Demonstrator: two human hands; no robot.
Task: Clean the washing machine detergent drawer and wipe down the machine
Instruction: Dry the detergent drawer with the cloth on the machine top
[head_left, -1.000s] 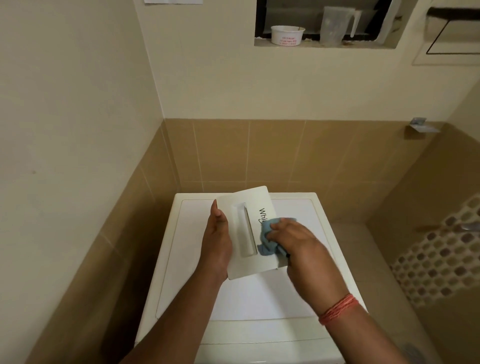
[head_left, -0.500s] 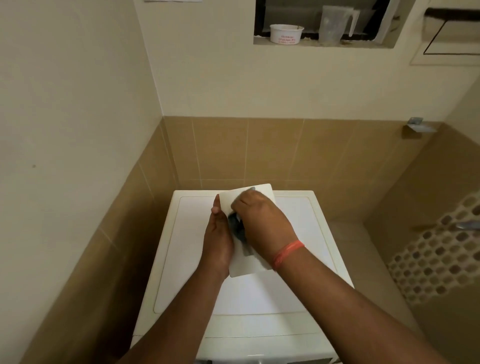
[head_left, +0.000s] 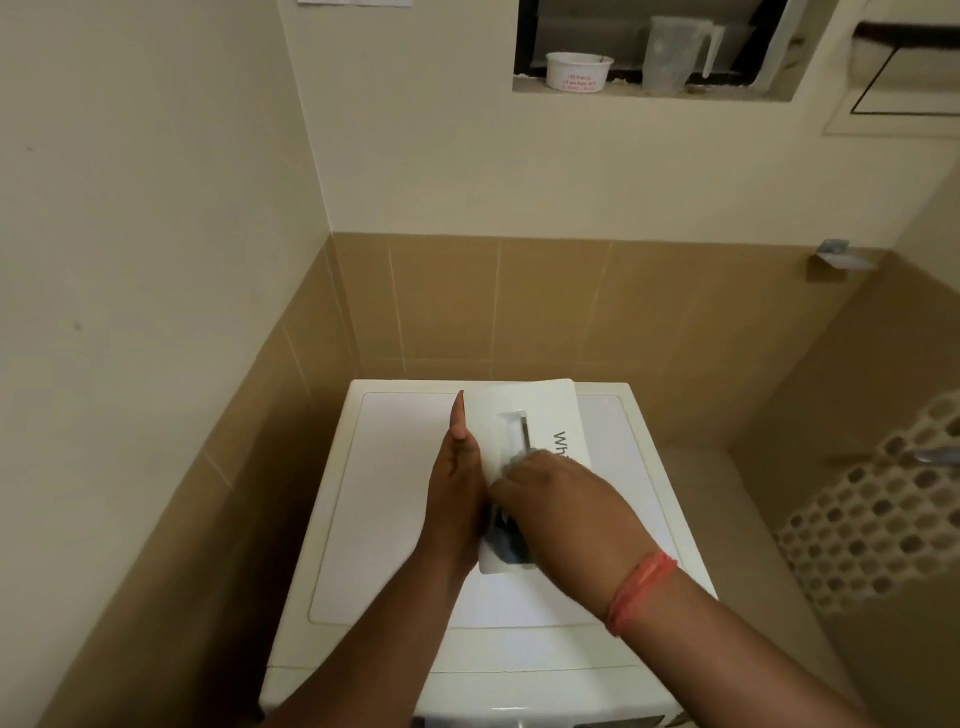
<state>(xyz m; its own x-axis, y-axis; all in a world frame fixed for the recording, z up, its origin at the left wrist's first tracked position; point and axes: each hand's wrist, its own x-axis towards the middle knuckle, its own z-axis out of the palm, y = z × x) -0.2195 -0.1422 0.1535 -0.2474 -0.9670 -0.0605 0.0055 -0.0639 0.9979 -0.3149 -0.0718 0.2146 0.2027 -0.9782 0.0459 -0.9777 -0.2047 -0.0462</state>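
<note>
The drawer front (head_left: 524, 415) lies on the washing machine top (head_left: 395, 499). The left hand (head_left: 457, 488) braces its edge, fingers straight together. The right hand (head_left: 556, 493) has moved from the far end to the near end, apparently pinching the cloth (head_left: 506, 543); wiping continues

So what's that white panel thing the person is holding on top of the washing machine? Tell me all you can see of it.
The white panel looks like smooth plastic, a flat rectangular piece with rounded corners. A long recessed slot runs down its middle, and black lettering starting "Wh" shows on its right side. It sits above the washing machine top, slightly turned. The left hand steadies its left edge with straight fingers, while the right hand presses a dark cloth against its lower part.
</note>
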